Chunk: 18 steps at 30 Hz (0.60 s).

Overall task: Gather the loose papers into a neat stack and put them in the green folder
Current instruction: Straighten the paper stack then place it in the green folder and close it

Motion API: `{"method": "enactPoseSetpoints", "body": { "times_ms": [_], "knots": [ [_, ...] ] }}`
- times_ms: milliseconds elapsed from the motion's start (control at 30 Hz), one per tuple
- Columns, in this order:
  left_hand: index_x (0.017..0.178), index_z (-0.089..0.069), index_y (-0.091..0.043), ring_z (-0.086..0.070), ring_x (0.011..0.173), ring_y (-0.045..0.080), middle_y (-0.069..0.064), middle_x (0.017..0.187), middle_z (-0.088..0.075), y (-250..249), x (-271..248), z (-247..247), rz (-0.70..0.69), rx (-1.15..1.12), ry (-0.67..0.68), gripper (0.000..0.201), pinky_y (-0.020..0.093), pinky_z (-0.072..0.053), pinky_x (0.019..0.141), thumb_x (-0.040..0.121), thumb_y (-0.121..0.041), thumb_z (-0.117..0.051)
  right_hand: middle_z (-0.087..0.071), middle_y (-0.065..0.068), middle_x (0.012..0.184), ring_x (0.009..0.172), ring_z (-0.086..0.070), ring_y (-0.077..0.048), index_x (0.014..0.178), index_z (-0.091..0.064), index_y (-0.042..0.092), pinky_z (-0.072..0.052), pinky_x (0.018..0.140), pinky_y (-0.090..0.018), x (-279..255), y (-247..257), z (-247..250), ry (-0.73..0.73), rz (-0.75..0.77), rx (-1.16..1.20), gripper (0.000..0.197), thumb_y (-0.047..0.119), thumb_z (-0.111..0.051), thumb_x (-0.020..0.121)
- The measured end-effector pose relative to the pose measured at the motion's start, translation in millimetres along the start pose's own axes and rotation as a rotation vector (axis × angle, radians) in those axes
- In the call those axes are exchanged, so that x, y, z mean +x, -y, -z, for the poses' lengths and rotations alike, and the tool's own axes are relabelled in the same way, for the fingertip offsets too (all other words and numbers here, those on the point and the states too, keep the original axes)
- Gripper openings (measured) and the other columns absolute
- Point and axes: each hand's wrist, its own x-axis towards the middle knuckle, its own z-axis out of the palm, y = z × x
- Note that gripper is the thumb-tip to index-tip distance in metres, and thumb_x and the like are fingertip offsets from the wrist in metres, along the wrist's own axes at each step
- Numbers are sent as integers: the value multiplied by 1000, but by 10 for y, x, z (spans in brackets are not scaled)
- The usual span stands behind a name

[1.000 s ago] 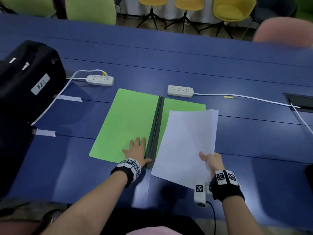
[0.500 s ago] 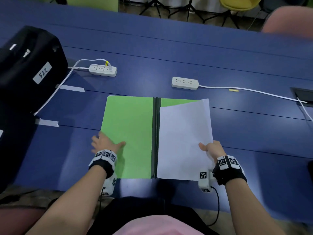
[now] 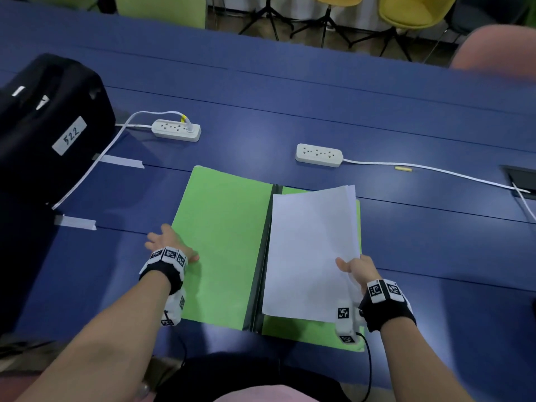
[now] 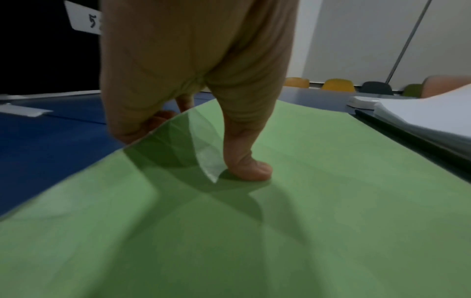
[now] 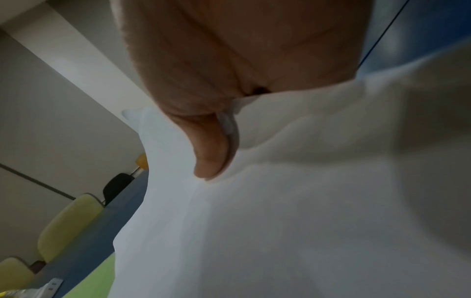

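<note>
Green folder point(image 3: 223, 242) lay open, left hand point(image 3: 168, 242) pinched its left flap edge, right hand point(image 3: 358, 269) gripped papers point(image 3: 310, 250) over right flap, black bag point(image 3: 43, 126) labelled "522".

A blue surface point(image 3: 261, 91) carries two white power strips: one point(image 3: 176, 130) at the left with a plug and yellow tag in it, the other point(image 3: 318, 155) further right, its white cord point(image 3: 429, 169) running toward a dark recessed hatch point(image 3: 520, 177). A small yellow piece point(image 3: 403, 169) lies just beside that cord. A black bag point(image 3: 49, 126) labelled "522" sits at the left, near two strips of white tape point(image 3: 121, 161). Yellow chairs point(image 3: 412, 10) stand beyond.
</note>
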Motion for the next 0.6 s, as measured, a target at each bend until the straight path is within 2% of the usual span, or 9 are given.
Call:
{"method": "enactPoseSetpoints", "body": {
  "times_ms": [67, 100, 200, 300, 367, 433, 467, 500, 600],
  "knots": [
    [129, -33, -9, -41, 124, 38, 18, 136, -30, -30, -43, -8, -31, -35, 0, 96, 45, -47, 91, 53, -15, -91, -43, -12, 142, 127, -48, -36, 140, -33, -6, -39, 105, -44, -277, 85, -13, -27, -35, -43, 75, 19, -71, 80],
    [129, -33, -8, -45, 122, 38, 18, 135, -31, -42, -46, -32, -38, -48, 5, 95, 46, -47, 92, 53, -13, -91, -41, -16, 145, 129, -45, -37, 139, -33, -8, -39, 104, -41, -317, 65, -22, -47, -63, -87, 68, 16, -67, 86],
    [127, -31, -6, -48, 121, 39, 19, 133, -38, -29, -70, -117, -34, -61, -3, 93, 48, -46, 98, 54, -10, -88, -53, -25, 134, 122, -53, -37, 129, -49, -9, -43, 88, -34, -343, -112, -22, -52, -118, -149, 51, 14, -65, 86],
    [129, -29, -3, -44, 126, 38, 20, 133, -42, -11, -79, -157, -29, -75, -15, 95, 48, -41, 103, 55, -11, -88, -57, -25, 129, 120, -55, -37, 126, -53, -9, -42, 81, -29, -347, -170, -27, -53, -128, -148, 49, 15, -66, 85],
    [127, -30, -2, -45, 125, 38, 20, 131, -44, -13, -96, -155, -46, -78, -25, 91, 48, -42, 102, 58, -13, -87, -53, -26, 133, 123, -53, -37, 128, -50, -11, -42, 86, -31, -368, -111, -39, -76, -135, -157, 49, 15, -63, 88],
    [126, -30, -3, -45, 124, 38, 20, 130, -45, -20, -129, -152, -56, -77, -35, 88, 49, -43, 100, 59, -13, -86, -35, -25, 149, 134, -41, -36, 139, -33, -13, -36, 102, -36, -355, -67, -61, -94, -119, -146, 60, 14, -58, 92],
    [125, -30, -3, -45, 123, 38, 20, 129, -45, -25, -168, -146, -61, -74, -44, 89, 49, -44, 100, 58, -13, -86, -28, -24, 153, 137, -36, -36, 142, -26, -13, -32, 106, -37, -386, -49, -60, -97, -113, -149, 63, 13, -56, 93],
    [125, -30, -4, -45, 123, 38, 19, 129, -46, -22, -200, -146, -65, -68, -55, 89, 49, -44, 99, 57, -13, -87, -28, -24, 153, 137, -36, -36, 142, -26, -13, -32, 107, -37, -411, -34, -60, -101, -113, -165, 62, 13, -55, 94],
    [125, -31, -3, -47, 121, 36, 19, 128, -48, -24, -282, -107, -80, -49, -83, 89, 49, -43, 97, 57, -13, -87, -52, -25, 136, 124, -52, -36, 129, -48, -11, -44, 95, -33, -421, -13, -63, -123, -79, -211, 46, 14, -58, 91]
  ]
}}
